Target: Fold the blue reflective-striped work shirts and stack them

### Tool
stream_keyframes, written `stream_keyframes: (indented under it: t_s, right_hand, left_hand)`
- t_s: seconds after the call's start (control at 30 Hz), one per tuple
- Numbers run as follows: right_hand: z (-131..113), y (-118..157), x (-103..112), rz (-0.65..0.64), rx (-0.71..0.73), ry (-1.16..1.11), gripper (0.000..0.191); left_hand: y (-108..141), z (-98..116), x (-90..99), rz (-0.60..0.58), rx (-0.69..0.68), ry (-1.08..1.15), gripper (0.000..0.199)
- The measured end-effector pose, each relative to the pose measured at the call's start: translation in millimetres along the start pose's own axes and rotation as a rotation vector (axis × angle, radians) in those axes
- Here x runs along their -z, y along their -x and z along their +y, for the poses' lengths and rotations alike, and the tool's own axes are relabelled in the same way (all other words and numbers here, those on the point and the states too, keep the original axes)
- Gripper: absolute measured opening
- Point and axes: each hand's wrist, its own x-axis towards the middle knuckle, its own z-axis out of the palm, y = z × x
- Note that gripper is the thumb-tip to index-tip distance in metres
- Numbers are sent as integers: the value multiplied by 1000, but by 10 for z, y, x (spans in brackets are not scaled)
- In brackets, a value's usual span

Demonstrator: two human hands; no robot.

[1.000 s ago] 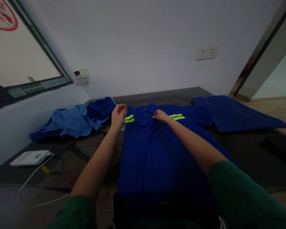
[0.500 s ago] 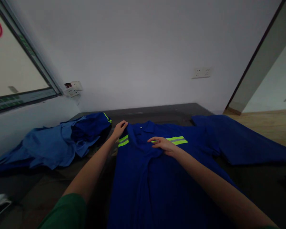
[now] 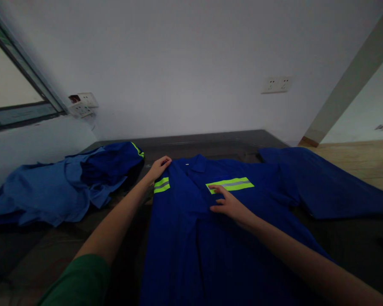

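Observation:
A dark blue garment [image 3: 181, 238] with a collar and yellow-green reflective strips lies spread in front of me. My left hand [image 3: 160, 166] is closed on its shoulder edge, left of the collar [image 3: 199, 163]. Over the chest, beside the right reflective strip [image 3: 239, 184], my right hand [image 3: 231, 206] is open, its fingers apart and slightly curled, with nothing held.
Crumpled blue clothes [image 3: 54, 187] lie at the left of the dark table [image 3: 178, 140]. Another blue cloth [image 3: 325, 182] is spread at the right. Behind stands a pale wall with sockets [image 3: 277, 84]; a window frame is upper left.
My right hand has moved off the front opening, toward me and slightly right, and its fingers spread. The chest cloth lies flatter, showing more of the strip. The view has shifted a little.

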Motion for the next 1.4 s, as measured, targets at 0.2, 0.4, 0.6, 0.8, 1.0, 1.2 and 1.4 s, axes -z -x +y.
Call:
stream_keyframes:
  t_s: [0.2,0.4,0.6,0.8,1.0,1.2,1.4]
  right_hand:
    - [-144,-584,-88,-52,-104,-184,32]
    - [-488,-556,-295,-301,65,1,45]
    - [-436,-255,-1,127,395,342,51]
    - [107,-232,198,109,48,119,62]
    - [103,-119,181,-16,119,128,33]
    - [52,-17,109,-53,102,248,61]
    - [108,19,68,-98,-62,102,78]
  left_hand:
    - [47,-38,-24,5,7,-61,27]
    - [64,6,-41,111,-13,-116,26]
    - [22,7,-141,26,-12,-222,23]
    - [-39,122,-343,-139,-57,-504,19]
    - [7,131,-435,-149,-71,-586,22]
    - [47,85,-505,-54,-34,-655,24]
    - [-50,-204,-256,186,124,-486,26]
